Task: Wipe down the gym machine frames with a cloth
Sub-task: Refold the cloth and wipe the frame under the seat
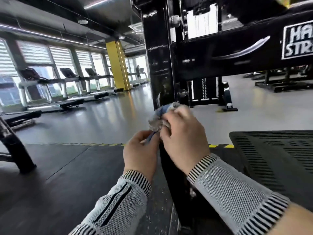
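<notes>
Both hands bunch grey-blue cloth [159,118] | left hand [140,150], right hand [183,141] gripping | glossy black upright frame post [160,65] straight ahead, vertical, right hand nearer

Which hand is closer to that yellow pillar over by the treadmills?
Left. The left hand sits on the pillar's side, pinching the cloth's edge; the right hand grips the cloth farther right.

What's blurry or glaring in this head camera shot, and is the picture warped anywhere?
Head view: the cloth and right hand are motion-smeared; the left hand is sharper. Glare streaks the black upright frame, and the windows blow out and reflect off the floor. Wide-angle bending curves the edges.
</notes>
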Demonstrator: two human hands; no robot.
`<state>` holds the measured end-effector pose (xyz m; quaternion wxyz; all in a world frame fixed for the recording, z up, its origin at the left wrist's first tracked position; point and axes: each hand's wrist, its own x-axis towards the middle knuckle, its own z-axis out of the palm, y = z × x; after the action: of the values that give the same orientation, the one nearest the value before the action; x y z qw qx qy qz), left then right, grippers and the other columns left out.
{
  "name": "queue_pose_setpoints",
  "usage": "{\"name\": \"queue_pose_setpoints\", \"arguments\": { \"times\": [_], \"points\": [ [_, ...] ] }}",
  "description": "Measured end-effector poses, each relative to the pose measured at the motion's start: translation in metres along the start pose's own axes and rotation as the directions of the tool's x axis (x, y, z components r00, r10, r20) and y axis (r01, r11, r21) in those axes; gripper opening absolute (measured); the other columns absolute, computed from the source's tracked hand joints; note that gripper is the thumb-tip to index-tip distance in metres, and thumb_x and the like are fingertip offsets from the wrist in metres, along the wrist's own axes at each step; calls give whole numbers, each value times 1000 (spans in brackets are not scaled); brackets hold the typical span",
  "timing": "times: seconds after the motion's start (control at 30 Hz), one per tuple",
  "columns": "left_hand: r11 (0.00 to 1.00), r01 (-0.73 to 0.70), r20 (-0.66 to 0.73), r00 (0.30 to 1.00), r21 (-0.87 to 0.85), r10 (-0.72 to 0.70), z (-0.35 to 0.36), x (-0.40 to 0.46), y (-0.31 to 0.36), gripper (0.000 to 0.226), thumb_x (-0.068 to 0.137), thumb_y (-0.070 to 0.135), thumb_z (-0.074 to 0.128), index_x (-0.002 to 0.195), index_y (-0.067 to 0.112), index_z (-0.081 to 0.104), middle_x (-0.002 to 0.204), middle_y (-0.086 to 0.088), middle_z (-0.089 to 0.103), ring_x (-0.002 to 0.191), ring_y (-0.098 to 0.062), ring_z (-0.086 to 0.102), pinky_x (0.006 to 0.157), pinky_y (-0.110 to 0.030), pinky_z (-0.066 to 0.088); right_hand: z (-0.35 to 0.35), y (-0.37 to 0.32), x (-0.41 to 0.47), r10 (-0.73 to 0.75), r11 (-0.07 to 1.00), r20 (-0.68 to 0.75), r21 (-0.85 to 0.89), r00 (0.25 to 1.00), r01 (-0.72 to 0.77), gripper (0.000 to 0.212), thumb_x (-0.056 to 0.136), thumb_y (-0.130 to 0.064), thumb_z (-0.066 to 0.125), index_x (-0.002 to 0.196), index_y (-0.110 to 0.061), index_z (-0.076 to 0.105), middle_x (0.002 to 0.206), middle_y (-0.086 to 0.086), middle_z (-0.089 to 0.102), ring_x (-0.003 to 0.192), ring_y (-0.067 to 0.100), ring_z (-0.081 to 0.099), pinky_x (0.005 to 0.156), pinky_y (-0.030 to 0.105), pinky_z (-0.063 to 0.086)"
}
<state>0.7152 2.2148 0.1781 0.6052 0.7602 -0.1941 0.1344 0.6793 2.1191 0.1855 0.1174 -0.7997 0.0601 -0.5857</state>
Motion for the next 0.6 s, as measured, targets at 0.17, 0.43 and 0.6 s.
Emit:
{"name": "queue_pose_setpoints", "arguments": {
  "times": [0.17, 0.43, 0.6],
  "points": [
    [996, 65, 97, 994, -58, -59, -1, 11, 3, 14, 81, 25, 63, 74, 15, 71, 73, -1, 70, 74, -17, 63, 74, -27, 50, 3, 0, 0, -233, 967, 56, -95, 971, 237, 12, 80, -8, 61, 87, -4, 71, 99, 10, 61, 98, 25, 44, 74, 37, 52],
    [938, 157, 104, 986, -308, -131, -15, 34, 23, 38, 94, 2, 35, 83, 15, 69, 91, -1, 73, 95, -16, 68, 80, -33, 48, -18, 10, 104, -619, 734, 161, -230, 769, 639, 34, 88, -17, 37, 86, -7, 69, 95, 7, 65, 91, 29, 57, 74, 39, 49],
    [873, 141, 97, 989, -467, -108, -16, 42, 46, 31, 100, 15, 39, 103, 4, 68, 103, -13, 72, 93, -21, 68, 73, -22, 51, -13, 25, 39, -754, 533, 425, -49, 501, 844, 25, 89, -16, 47, 81, -11, 70, 93, 5, 67, 94, 28, 62, 71, 39, 48]
  ]
}}
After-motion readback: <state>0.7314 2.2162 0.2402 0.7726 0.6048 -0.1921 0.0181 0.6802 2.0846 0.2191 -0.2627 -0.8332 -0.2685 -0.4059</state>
